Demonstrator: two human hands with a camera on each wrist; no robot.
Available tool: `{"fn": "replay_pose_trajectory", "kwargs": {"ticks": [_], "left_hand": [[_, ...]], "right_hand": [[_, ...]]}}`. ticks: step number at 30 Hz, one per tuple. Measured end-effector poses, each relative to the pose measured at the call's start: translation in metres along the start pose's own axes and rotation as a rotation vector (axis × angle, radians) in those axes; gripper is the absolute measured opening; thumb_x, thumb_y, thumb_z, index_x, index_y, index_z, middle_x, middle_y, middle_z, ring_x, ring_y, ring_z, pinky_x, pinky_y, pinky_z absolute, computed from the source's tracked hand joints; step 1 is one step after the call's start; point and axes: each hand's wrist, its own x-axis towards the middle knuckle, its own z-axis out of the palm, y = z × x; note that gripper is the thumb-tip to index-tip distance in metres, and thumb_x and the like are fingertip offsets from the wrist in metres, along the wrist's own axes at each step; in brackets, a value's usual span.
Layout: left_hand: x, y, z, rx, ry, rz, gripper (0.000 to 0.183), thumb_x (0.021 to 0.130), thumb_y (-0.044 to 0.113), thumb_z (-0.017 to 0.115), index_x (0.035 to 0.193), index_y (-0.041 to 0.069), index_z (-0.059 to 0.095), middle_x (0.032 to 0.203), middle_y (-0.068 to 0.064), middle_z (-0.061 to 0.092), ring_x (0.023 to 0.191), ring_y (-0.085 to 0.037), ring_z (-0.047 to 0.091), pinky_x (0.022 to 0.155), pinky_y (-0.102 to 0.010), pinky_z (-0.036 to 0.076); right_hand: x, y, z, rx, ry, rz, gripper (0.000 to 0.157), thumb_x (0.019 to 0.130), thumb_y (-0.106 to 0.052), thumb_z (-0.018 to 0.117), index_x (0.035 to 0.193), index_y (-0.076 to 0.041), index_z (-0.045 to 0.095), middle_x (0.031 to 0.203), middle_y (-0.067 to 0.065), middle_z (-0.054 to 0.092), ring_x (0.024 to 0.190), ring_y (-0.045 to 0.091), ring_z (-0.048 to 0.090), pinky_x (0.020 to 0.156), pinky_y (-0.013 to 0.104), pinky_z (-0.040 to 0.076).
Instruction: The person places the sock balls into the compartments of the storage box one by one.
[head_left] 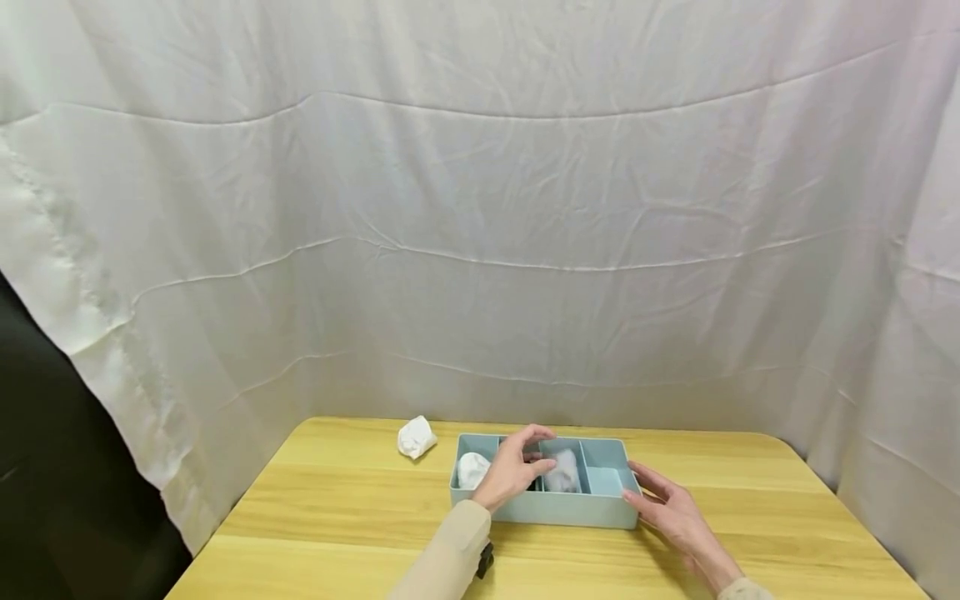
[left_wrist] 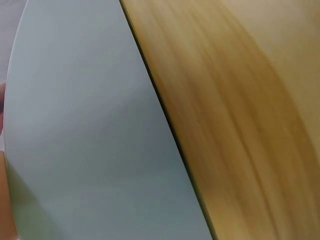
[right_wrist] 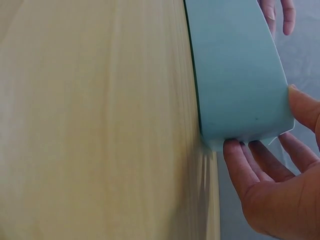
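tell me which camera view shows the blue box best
The head view: it takes in the blue box's whole length and compartments from above, though the left hand hides part. The left wrist view shows only plain outer wall; the right wrist view, one side and end, touched by the right hand, not the inside.

Standing here, I'm watching the left forearm point(head_left: 444, 557) slanting up from the frame's bottom centre, the left hand point(head_left: 516, 468) arching with forefinger point(head_left: 536, 432) and thumb parting. At lower right, the right hand point(head_left: 677, 510) is pointing up and leftward, fingers spreading.
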Motion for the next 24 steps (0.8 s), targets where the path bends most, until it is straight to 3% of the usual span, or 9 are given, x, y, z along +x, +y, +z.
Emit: {"fn": "replay_pose_trajectory", "kwargs": {"ticks": [3, 11, 15, 21, 24], "left_hand": [[-0.0013, 0.0004, 0.0001, 0.001, -0.001, 0.000, 0.040, 0.092, 0.010, 0.068, 0.126, 0.030, 0.060, 0.135, -0.005, 0.059, 0.117, -0.036, 0.060, 0.094, -0.033, 0.052], [-0.0015, -0.0015, -0.0012, -0.008, 0.021, 0.004, 0.043, 0.092, 0.009, 0.068, 0.129, 0.028, 0.059, 0.135, -0.010, 0.059, 0.114, -0.036, 0.062, 0.092, -0.029, 0.053], [-0.0022, -0.0024, -0.0007, -0.012, 0.088, 0.037, 0.035, 0.091, 0.012, 0.070, 0.123, 0.025, 0.064, 0.123, -0.009, 0.066, 0.111, -0.030, 0.064, 0.090, -0.027, 0.053], [-0.0057, -0.0016, -0.0022, -0.031, 0.187, 0.058, 0.018, 0.090, 0.018, 0.073, 0.107, 0.020, 0.071, 0.096, -0.002, 0.072, 0.084, -0.009, 0.065, 0.077, -0.023, 0.053], [-0.0078, -0.0008, -0.0066, -0.036, 0.212, 0.070, 0.012, 0.089, 0.021, 0.074, 0.100, 0.020, 0.072, 0.089, -0.001, 0.072, 0.075, -0.008, 0.064, 0.070, -0.022, 0.052]], "right_hand": [[-0.0001, 0.0009, -0.0007, -0.004, 0.000, 0.002, 0.068, 0.094, -0.021, 0.067, 0.152, -0.005, 0.034, 0.154, 0.028, 0.030, 0.136, 0.046, 0.041, 0.103, 0.046, 0.047], [0.0021, 0.0009, -0.0004, -0.014, -0.002, 0.001, 0.069, 0.094, -0.023, 0.067, 0.152, -0.005, 0.034, 0.154, 0.029, 0.030, 0.135, 0.046, 0.041, 0.102, 0.046, 0.048], [0.0011, 0.0008, 0.0003, -0.010, 0.007, -0.006, 0.068, 0.093, -0.021, 0.068, 0.151, -0.004, 0.036, 0.153, 0.029, 0.032, 0.134, 0.045, 0.043, 0.101, 0.046, 0.048], [-0.0005, 0.0011, 0.0014, -0.013, 0.009, -0.006, 0.067, 0.094, -0.021, 0.067, 0.150, -0.004, 0.036, 0.152, 0.030, 0.033, 0.134, 0.045, 0.043, 0.100, 0.046, 0.049], [0.0001, 0.0014, 0.0013, -0.024, 0.014, -0.008, 0.067, 0.094, -0.023, 0.067, 0.151, -0.003, 0.036, 0.152, 0.030, 0.033, 0.134, 0.046, 0.043, 0.100, 0.047, 0.049]]}}
